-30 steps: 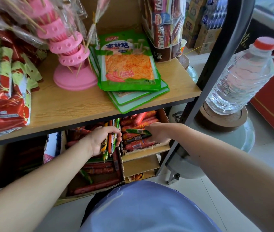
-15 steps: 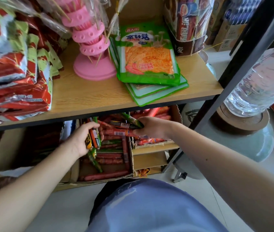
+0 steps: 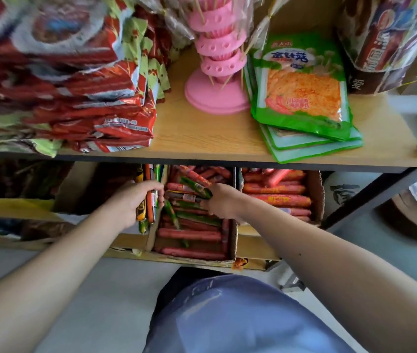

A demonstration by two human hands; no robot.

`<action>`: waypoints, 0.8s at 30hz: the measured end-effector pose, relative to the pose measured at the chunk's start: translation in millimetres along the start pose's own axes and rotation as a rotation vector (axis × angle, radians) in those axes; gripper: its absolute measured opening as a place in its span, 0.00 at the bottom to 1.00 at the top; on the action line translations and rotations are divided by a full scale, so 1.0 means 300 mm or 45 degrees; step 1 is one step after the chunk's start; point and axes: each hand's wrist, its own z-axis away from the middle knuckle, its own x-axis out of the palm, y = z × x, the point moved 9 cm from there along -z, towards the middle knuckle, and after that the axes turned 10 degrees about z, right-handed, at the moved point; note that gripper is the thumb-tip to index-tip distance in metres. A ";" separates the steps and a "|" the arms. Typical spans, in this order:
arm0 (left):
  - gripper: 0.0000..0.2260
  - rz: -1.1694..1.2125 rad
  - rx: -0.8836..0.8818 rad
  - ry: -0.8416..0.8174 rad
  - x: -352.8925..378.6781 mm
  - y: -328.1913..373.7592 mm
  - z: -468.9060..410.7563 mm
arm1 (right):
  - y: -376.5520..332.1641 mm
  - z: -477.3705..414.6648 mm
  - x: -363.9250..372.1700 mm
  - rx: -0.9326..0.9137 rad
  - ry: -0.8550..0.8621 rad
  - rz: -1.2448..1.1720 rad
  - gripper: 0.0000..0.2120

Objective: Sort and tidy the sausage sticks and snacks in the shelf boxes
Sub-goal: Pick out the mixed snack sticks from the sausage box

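On the lower shelf a cardboard box holds red and green sausage sticks lying in rows. My left hand is at the box's left edge, shut on an upright bundle of sausage sticks in yellow, orange and green wrappers. My right hand reaches into the same box, its fingers closed on a few green and red sticks lifted off the pile. A second box to the right is filled with red sausages.
The wooden upper shelf carries red snack packets, a pink skewer stand and green mushroom packs. A black shelf post rises on the right. My knee in blue cloth is below.
The view has swung right and closer to the shelf. My right hand moved from the right box to the middle box and picked up sticks. My left hand keeps its bundle.
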 end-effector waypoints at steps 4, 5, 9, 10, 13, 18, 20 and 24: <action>0.07 0.297 -0.141 -0.027 0.054 -0.050 0.015 | 0.088 0.015 -0.010 0.168 0.020 -0.783 0.10; 0.06 0.361 -0.160 -0.051 0.075 -0.065 0.018 | 0.097 0.033 -0.011 0.172 -0.017 -1.003 0.06; 0.04 0.565 -0.181 -0.159 0.182 -0.119 0.036 | 0.134 0.099 -0.027 0.094 -0.050 -1.272 0.02; 0.04 0.616 -0.181 -0.181 0.208 -0.127 0.040 | 0.143 0.112 -0.027 0.089 -0.036 -1.208 0.03; 0.05 0.600 -0.207 -0.280 0.297 -0.144 0.044 | 0.146 0.159 -0.028 0.037 0.003 -0.869 0.04; 0.09 0.594 -0.281 -0.305 0.378 -0.164 0.052 | 0.109 0.215 -0.038 -0.031 0.035 -0.375 0.12; 0.12 0.591 -0.276 -0.304 0.395 -0.163 0.050 | 0.097 0.226 -0.051 -0.042 0.064 -0.223 0.12; 0.18 0.579 -0.259 -0.286 0.410 -0.165 0.038 | 0.033 0.246 -0.035 -0.097 -0.035 -0.020 0.14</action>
